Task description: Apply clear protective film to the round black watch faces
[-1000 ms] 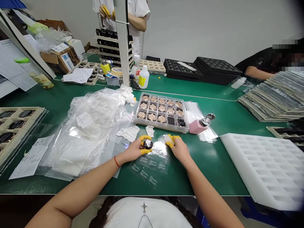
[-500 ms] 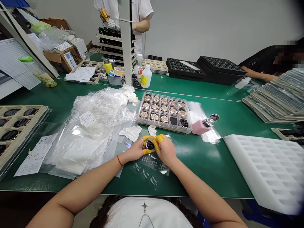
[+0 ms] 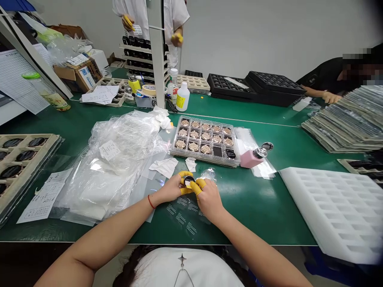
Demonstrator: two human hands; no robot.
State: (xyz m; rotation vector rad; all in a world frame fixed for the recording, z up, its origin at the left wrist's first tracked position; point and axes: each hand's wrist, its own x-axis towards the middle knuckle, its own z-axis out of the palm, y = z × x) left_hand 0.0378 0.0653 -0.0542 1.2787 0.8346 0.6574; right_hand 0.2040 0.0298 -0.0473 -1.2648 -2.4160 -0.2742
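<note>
My left hand (image 3: 172,187), with yellow finger cots, pinches a small round black disc (image 3: 188,181) over the green table. My right hand (image 3: 206,195), also in yellow cots, is closed against the same disc from the right, fingertips touching it. Beneath both hands lie clear printed plastic bags (image 3: 185,213). Just beyond stands a clear tray (image 3: 206,139) holding several copper-coloured round parts and two dark ones.
A pile of clear plastic bags (image 3: 116,159) lies left. A pink dispenser bottle (image 3: 251,157) sits right of the tray, white foam tray (image 3: 335,211) further right. Beige trays (image 3: 20,159) at far left. Other people work across the table and at right.
My right hand moved left from the plastic bag to join the left hand on the black disc; both hands now hold it together.
</note>
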